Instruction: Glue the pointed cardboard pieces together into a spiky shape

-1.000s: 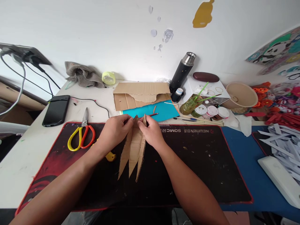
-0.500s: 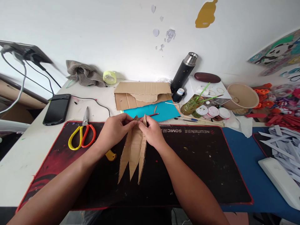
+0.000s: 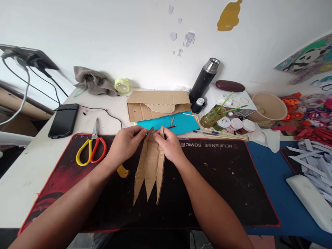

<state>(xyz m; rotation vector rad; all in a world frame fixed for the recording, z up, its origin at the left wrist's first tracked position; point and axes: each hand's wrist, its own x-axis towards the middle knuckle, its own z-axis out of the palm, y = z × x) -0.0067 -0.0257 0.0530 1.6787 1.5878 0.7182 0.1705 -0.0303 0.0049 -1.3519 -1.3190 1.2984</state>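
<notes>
A brown cardboard piece [image 3: 151, 162] with three long pointed strips stands out over the dark mat, its points toward me and its side strips folded up along creases. My right hand [image 3: 169, 145] is closed on its far right end, thumb on the inner face. At the far left edge my left hand [image 3: 127, 144] pinches with thumb and fingers together, some fingertips hidden behind the cardboard. Left of that hand lie scissors [image 3: 95, 147] with one yellow and one red handle. A yellow-handled tool [image 3: 123, 171] is partly covered by my left forearm.
Behind the hands lie a folded cardboard sheet [image 3: 158, 98] and blue paper [image 3: 184, 125]. A black thermos [image 3: 203, 81], a glass jar with green stems [image 3: 209, 119] and small paint pots [image 3: 236, 124] stand back right. A phone [image 3: 63, 121] lies left; paper strips [image 3: 311, 159] are heaped right.
The cardboard has shifted slightly to the right and its side strips have spread a little. My left fingertips have drawn leftward, away from the right thumb.
</notes>
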